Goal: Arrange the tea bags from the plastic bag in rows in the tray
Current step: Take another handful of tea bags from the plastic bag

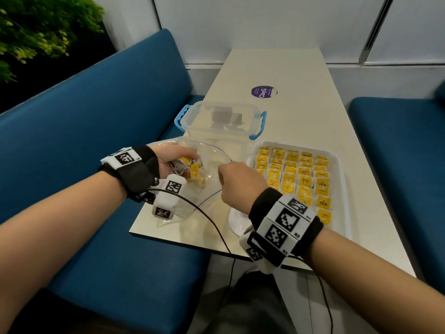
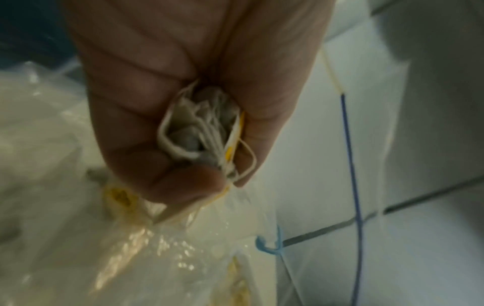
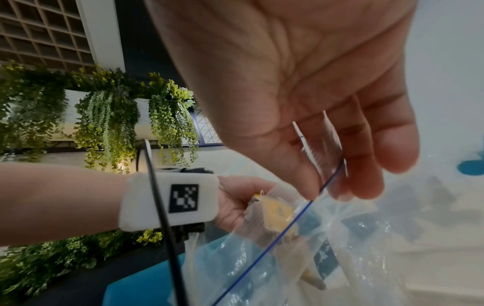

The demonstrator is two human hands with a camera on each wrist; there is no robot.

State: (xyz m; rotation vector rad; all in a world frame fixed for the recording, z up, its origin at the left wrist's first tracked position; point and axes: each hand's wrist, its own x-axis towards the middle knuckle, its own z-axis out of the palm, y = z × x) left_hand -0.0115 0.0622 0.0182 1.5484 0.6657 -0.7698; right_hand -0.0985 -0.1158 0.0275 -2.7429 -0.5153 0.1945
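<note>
The right hand (image 1: 237,183) and its wristband cover the near-left corner of the white rectangular plastic tray (image 1: 342,169). Beside that tray, how many yellow-tagged paper tea bags (image 2: 207,132) the left hand (image 2: 183,93) grips is unclear. The crumpled clear plastic bag (image 2: 91,238) is blurred.

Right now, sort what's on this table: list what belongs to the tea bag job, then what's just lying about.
Part of the job:
- plastic bag, its rim pinched by the right hand
- bunch of tea bags, gripped by the left hand inside the bag
- tray, with rows of tea bags already in it

Lying about:
- clear box with blue handles
- purple round sticker
</note>
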